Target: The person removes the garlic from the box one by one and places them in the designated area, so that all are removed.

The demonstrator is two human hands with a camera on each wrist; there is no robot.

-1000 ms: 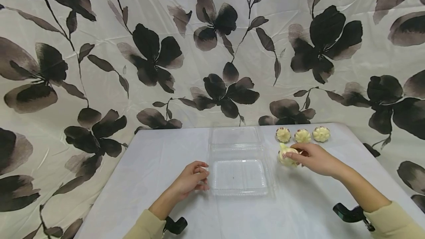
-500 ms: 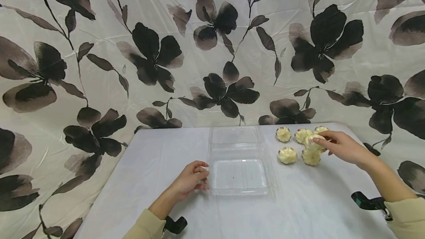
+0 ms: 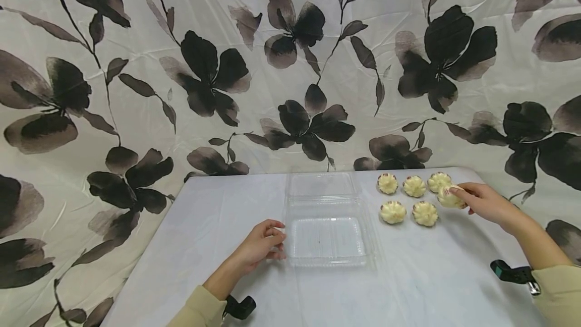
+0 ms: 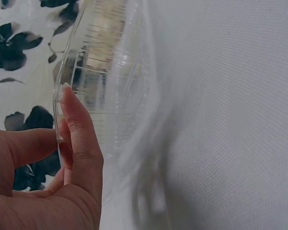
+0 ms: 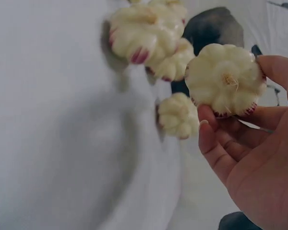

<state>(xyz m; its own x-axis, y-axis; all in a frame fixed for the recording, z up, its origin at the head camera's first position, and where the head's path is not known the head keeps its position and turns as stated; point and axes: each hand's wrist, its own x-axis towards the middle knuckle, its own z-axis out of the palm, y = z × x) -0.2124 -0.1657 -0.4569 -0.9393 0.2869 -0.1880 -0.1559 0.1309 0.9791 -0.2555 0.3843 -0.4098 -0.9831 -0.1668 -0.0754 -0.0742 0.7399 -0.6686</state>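
Note:
A garlic bulb [image 3: 450, 197], cream with purple streaks, is gripped between the thumb and fingers of my right hand [image 3: 485, 207]. The right wrist view shows that bulb [image 5: 225, 80] raised, its root end facing the camera. Three more bulbs [image 3: 414, 186] form a back row on the table, and two [image 3: 425, 214] sit in front of them. My left hand [image 3: 259, 247] is at the left side of a lidded clear plastic box [image 3: 327, 265], whose lid lies open toward the back. In the left wrist view, thumb and finger [image 4: 79, 127] pinch the box's rim [image 4: 57, 103].
A white cloth covers the table [image 3: 218, 216]. Behind its back edge hangs a floral curtain [image 3: 254, 90]. Black wrist cameras [image 3: 240, 309] are strapped on both forearms.
My right hand has set down bulbs in the front row and moved right, now with another bulb in its grip. My left hand and the box have stayed in place.

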